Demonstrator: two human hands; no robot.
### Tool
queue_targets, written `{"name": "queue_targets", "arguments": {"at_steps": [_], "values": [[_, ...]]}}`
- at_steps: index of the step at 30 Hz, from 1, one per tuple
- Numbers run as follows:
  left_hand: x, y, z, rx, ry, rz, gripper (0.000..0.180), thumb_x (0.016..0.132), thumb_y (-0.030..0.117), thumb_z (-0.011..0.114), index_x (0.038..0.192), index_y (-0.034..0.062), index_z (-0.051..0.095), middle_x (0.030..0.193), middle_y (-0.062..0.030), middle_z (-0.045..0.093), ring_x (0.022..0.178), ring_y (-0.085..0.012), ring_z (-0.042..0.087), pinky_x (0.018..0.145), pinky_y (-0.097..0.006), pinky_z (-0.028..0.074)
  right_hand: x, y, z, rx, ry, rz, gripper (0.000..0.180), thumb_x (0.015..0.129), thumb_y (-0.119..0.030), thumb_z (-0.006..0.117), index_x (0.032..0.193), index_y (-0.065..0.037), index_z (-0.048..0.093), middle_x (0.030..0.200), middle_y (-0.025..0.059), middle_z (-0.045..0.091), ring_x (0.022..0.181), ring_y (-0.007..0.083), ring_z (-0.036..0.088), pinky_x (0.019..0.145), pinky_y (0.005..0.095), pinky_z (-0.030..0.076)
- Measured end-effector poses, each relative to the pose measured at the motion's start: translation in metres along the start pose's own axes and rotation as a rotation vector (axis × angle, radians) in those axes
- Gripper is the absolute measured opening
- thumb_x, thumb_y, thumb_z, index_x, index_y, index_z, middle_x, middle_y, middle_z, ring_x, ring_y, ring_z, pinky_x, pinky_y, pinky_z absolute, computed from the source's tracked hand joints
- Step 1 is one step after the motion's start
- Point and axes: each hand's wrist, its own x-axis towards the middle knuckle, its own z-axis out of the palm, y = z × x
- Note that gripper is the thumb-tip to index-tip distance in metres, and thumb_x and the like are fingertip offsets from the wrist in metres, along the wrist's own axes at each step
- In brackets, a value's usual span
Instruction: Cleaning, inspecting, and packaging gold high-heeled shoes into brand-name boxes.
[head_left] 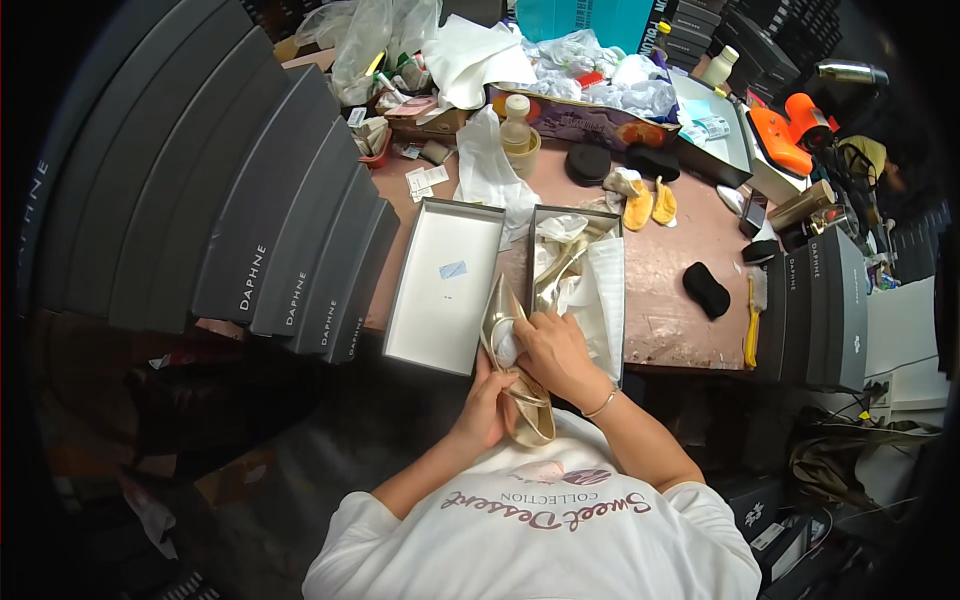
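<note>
A pointed gold shoe (530, 418) is held upright in front of my chest, its toe toward the table. My left hand (484, 408) is closed around its left side. My right hand (556, 352) bends its fingers over the shoe's right edge, gripping it by the opening. A white wad (507, 345) shows inside the shoe; its lower part is hidden. Just beyond, a shoe box (622, 300) contains a second gold shoe (553, 283) among white tissue paper (597, 290). Left of that lies the box lid (402, 330), white inside up, with a small bluish slip on it.
Grey shoe boxes (265, 220) rise in a tall stack at left; more boxes (800, 310) stand at right. On the pink table (665, 335) are a black sponge (706, 290), a yellow-handled brush (754, 320), yellow pads (640, 207) and a bottle (516, 130). Crumpled plastic (590, 65) fills a carton behind.
</note>
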Motion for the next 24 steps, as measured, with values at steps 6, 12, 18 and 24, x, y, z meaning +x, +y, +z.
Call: {"name": "queue_targets", "arguments": {"at_steps": [6, 12, 18, 24], "values": [[-0.006, 0.001, 0.006, 0.029, -0.001, 0.029, 0.068, 0.088, 0.005, 0.045, 0.148, 0.017, 0.015, 0.133, -0.0095, 0.041, 0.121, -0.0213, 0.047, 0.1, -0.038, 0.045, -0.006, -0.002, -0.004, 0.143, 0.019, -0.049, 0.025, 0.068, -0.012, 0.07, 0.089, -0.008, 0.056, 0.08, 0.008, 0.058, 0.078, 0.027, 0.059, 0.068, 0.0383, 0.041], [0.0, -0.003, 0.006, 0.055, 0.001, 0.066, 0.073, 0.088, 0.004, 0.047, 0.149, 0.0165, 0.01, 0.131, -0.0094, 0.041, 0.118, -0.018, 0.048, 0.098, -0.034, 0.046, -0.002, -0.01, 0.002, -0.005, -0.1, 0.144, 0.022, 0.071, -0.013, 0.067, 0.088, -0.009, 0.054, 0.085, 0.0073, 0.058, 0.079, 0.0274, 0.06, 0.068, 0.038, 0.043], [-0.004, 0.01, 0.006, 0.029, -0.043, -0.04, 0.063, 0.088, 0.003, 0.043, 0.146, 0.0147, 0.02, 0.133, -0.0103, 0.041, 0.12, -0.0213, 0.05, 0.098, -0.037, 0.047, -0.01, -0.004, -0.009, 0.08, 0.075, -0.25, 0.014, 0.076, -0.014, 0.06, 0.09, -0.011, 0.055, 0.079, 0.0049, 0.051, 0.076, 0.0231, 0.055, 0.066, 0.036, 0.042], [0.001, 0.004, 0.002, 0.1, -0.012, 0.002, 0.063, 0.089, 0.005, 0.042, 0.147, 0.0139, 0.017, 0.133, -0.0122, 0.041, 0.118, -0.0233, 0.052, 0.095, -0.041, 0.05, -0.005, -0.003, -0.001, 0.125, 0.057, 0.029, 0.021, 0.074, -0.014, 0.071, 0.091, -0.008, 0.059, 0.09, 0.0105, 0.055, 0.081, 0.0293, 0.056, 0.07, 0.038, 0.046]]}}
